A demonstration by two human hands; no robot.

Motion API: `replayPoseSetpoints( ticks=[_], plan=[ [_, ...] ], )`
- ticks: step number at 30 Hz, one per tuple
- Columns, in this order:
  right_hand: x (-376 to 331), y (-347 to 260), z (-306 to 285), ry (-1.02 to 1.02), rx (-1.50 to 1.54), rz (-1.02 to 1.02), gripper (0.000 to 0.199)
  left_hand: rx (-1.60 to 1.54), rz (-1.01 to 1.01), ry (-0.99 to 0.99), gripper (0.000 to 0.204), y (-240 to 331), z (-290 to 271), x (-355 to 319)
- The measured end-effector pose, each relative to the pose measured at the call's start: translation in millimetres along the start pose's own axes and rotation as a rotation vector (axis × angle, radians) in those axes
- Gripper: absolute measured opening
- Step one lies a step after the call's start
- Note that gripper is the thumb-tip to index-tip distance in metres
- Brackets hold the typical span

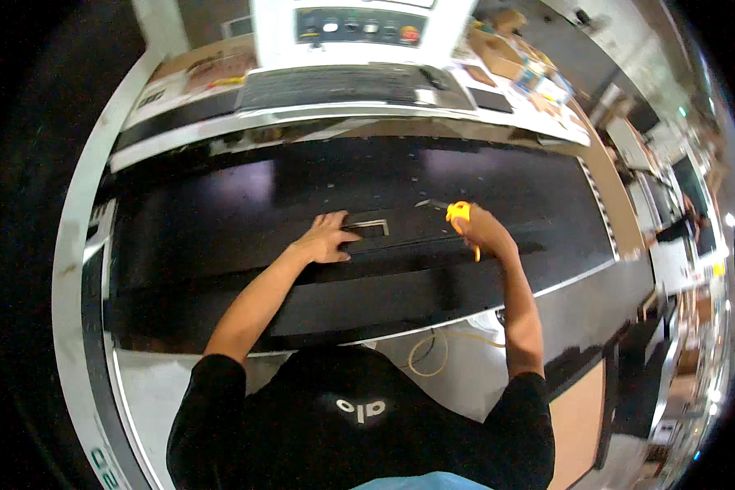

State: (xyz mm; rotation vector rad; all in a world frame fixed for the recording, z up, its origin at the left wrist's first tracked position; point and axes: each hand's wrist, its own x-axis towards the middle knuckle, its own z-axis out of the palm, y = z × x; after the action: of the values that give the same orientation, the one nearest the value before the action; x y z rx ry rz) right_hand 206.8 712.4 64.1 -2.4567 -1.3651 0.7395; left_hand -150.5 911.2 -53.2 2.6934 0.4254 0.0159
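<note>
In my right hand (486,230) is a pair of yellow-handled scissors (459,212), their blades pointing left above a broad black machine bed. Fine detail of the blades is blurred. My left hand (325,238) rests palm down on the black bed (220,220), fingers spread. Right beside its fingertips lies a small metal-edged rectangular frame or slot (385,227). Whether the left fingers touch that frame I cannot tell. Long dark strips (433,242) run across the bed between and in front of both hands.
Behind the bed stands a white machine with a button panel (359,29) and a red button. Assorted items and boxes cover the ledge (539,98) at the back right. A white upright frame (77,220) bounds the left. A looped cable (429,371) hangs below the front edge.
</note>
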Motion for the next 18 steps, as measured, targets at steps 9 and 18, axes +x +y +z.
replayPoseSetpoints(
  ticks=[9,18],
  plan=[
    [-29.4,-164.3,12.6,-0.252,-0.159,-0.156,0.048,-0.014,-0.021,0.038,0.080,-21.9,17.9,-8.4],
    [-34.0,-291.3,93.4,-0.203,-0.380,-0.436,0.050,-0.054,-0.099,-0.147,0.093,0.2,15.3,2.3]
  ],
)
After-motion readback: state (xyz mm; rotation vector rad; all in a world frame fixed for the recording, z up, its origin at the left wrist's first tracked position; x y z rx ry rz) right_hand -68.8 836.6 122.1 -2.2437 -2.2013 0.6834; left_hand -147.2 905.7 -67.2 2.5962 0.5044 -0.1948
